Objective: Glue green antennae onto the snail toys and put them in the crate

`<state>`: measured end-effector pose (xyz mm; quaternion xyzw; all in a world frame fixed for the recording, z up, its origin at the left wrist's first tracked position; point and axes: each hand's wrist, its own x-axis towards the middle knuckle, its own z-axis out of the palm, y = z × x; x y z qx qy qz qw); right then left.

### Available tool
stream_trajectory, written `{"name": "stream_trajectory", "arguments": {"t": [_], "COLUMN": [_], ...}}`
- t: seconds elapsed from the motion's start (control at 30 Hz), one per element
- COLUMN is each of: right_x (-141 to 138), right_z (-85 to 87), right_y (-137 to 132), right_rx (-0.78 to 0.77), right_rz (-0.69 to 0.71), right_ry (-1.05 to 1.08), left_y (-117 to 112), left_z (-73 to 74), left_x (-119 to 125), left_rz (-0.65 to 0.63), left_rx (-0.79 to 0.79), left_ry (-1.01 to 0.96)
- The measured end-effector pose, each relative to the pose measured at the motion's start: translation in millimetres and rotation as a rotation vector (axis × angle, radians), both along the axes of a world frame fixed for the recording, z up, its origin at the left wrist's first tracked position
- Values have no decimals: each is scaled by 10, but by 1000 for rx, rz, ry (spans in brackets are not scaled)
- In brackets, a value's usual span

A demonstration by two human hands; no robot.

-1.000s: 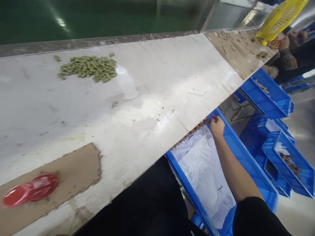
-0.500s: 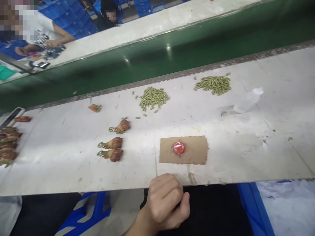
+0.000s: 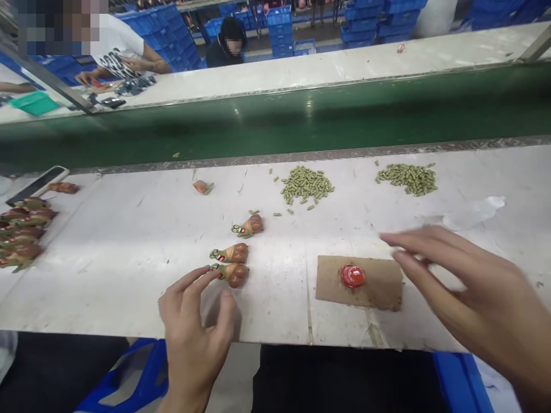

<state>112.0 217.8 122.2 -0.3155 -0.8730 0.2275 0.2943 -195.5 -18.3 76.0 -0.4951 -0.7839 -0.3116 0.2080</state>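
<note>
Touching the nearest of three snail figures (image 3: 233, 275), the left hand (image 3: 193, 321) stands half open near the front edge of the table (image 3: 275, 312); its index fingertip (image 3: 205, 272) rests at the figure's head, the thumb (image 3: 227, 301) sits just below, not clearly gripping, and a light touch suits so small a painted piece; the right hand (image 3: 465, 287), blurred, hovers open over the table beside a cardboard scrap (image 3: 383, 281) bearing a red cap (image 3: 353, 276); the brown-shelled figures lie in a short column, heads pointing left, green pellets (image 3: 306, 184) beyond them.
</note>
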Motion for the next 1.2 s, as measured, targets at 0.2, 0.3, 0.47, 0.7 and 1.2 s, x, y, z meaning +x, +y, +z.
{"name": "stream_trajectory", "arguments": {"t": [0.2,0.3,0.47,0.7,1.2], "right_x": [-1340,-1643,-1728,-1516,-298], "right_z": [95,-9,-78,-137,183], "right_y": [537,609,571,634,-397], "right_rx": [14,19,30,-41,-768], "right_rz": [150,154,142,139,158], "right_ry": [-369,-469,-483,-349,225], "left_y": [-21,-40,61,239,630], "left_z": [0,-32,-148,-121,304], "left_x": [184,269,378,440,1090], "left_rz": [-9,-24,62,-89,-563], "left_rx": [39,19,-117,-106,-92], "left_ry": [-155,-300,-307,-535,-1393]}}
